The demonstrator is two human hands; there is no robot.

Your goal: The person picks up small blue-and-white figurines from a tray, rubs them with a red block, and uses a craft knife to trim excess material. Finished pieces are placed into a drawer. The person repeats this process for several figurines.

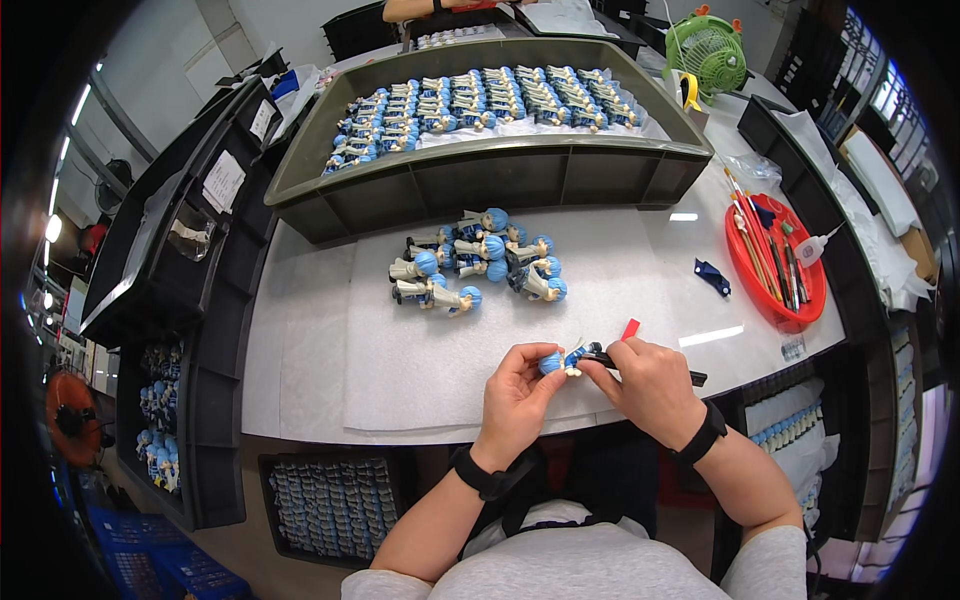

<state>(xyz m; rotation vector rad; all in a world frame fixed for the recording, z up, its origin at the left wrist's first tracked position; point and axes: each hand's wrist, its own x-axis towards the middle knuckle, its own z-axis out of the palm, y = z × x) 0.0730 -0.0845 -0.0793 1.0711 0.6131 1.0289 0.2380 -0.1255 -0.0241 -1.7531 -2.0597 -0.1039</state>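
Note:
My left hand (517, 393) holds a small blue-haired figurine (563, 361) by its head, lying sideways over the white mat (390, 350). My right hand (650, 385) pinches a thin dark tool with a red end (628, 331) against the figurine's body. Both hands sit near the table's front edge. A loose cluster of similar blue-haired figurines (478, 267) lies on the mat beyond my hands.
A big olive tray (480, 175) filled with rows of the same figurines stands at the back. A red oval dish (775, 262) with brushes and tools sits at right, a small dark blue piece (713, 277) beside it. Black crates stand at left, a green fan at the far right.

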